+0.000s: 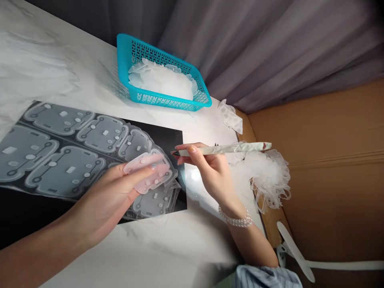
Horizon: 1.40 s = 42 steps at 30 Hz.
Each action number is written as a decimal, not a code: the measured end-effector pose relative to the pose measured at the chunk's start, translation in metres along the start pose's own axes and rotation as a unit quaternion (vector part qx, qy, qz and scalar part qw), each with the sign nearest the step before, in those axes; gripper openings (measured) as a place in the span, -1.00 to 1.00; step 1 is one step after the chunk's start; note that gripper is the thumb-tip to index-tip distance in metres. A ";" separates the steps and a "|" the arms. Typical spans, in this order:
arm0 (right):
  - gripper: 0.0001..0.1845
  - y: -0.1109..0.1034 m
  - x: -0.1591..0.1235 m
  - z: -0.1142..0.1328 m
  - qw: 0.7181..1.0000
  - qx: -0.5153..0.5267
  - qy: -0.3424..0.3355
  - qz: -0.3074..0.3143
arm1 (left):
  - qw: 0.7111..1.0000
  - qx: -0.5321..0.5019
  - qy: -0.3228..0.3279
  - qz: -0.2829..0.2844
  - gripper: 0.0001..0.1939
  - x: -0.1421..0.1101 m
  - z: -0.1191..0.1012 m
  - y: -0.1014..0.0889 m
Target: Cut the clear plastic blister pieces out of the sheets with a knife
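My left hand [111,196] pinches a small translucent plastic piece [147,181] with rounded corners and small raised dots, thumb on top. It is held over a sheet of similar translucent pieces [69,168]. To the right, my right hand [207,168] grips a white, pen-like tool [234,148] with a dark pointed tip and a reddish mark at its far end. That tip points left towards the held piece, apart from it. Whether the tool is a pen or tweezers, I cannot tell. The sheet lies on a black mat [168,138].
A blue perforated basket [168,102] holding a heap of translucent pieces stands at the back. Cut-out scraps [231,116] lie right of it, with a frilly pile of offcuts [267,176] at the table's right edge. Clear film [33,64] spreads at left. A cardboard panel [324,160] borders the right.
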State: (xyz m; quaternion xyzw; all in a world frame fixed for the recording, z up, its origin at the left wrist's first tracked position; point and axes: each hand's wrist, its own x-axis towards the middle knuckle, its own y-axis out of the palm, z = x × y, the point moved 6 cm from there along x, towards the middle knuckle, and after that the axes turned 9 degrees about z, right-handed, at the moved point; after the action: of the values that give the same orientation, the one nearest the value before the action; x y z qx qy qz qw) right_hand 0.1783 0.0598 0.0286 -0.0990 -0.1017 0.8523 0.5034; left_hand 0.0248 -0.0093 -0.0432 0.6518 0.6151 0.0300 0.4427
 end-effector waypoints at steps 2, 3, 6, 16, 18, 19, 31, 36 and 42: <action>-0.64 0.004 -0.003 0.001 1.000 -0.012 -0.003 -0.002 | 1.000 0.001 0.003 0.004 -0.63 0.001 0.001 0.000; -0.65 0.005 -0.004 0.002 1.000 -0.020 -0.007 -0.002 | 1.000 0.004 0.006 0.010 -0.62 0.002 0.002 0.000; -0.67 0.009 -0.005 0.005 0.998 -0.059 -0.025 0.007 | 0.999 0.011 0.020 0.032 -0.60 0.002 0.000 0.003; -0.76 0.013 -0.004 0.015 0.983 -0.153 -0.105 0.005 | 0.999 0.028 -0.004 0.035 -0.53 -0.002 -0.002 0.007; -0.76 0.015 -0.005 0.016 0.980 -0.162 -0.117 0.007 | 0.999 0.035 -0.005 0.035 -0.52 -0.002 -0.003 0.008; -0.76 0.015 -0.005 0.017 0.978 -0.166 -0.124 0.008 | 0.999 0.038 -0.006 0.038 -0.52 -0.003 -0.003 0.008; -0.79 0.024 -0.008 0.014 0.968 -0.196 -0.150 0.038 | 0.997 0.053 -0.011 0.050 -0.57 -0.003 -0.002 0.008; -0.77 0.009 -0.007 0.021 0.984 -0.134 -0.117 0.001 | 0.999 0.022 -0.012 0.026 -0.61 -0.005 -0.003 0.007; -0.72 0.002 0.000 0.012 0.997 -0.077 -0.006 0.001 | 1.000 0.014 -0.015 0.019 -0.68 -0.002 -0.002 0.004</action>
State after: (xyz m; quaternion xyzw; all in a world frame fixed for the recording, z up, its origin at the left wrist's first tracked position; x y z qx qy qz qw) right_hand 0.1731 0.0581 0.0400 -0.1322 -0.1702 0.8430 0.4929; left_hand 0.0262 -0.0098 -0.0388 0.6700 0.5961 0.0207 0.4421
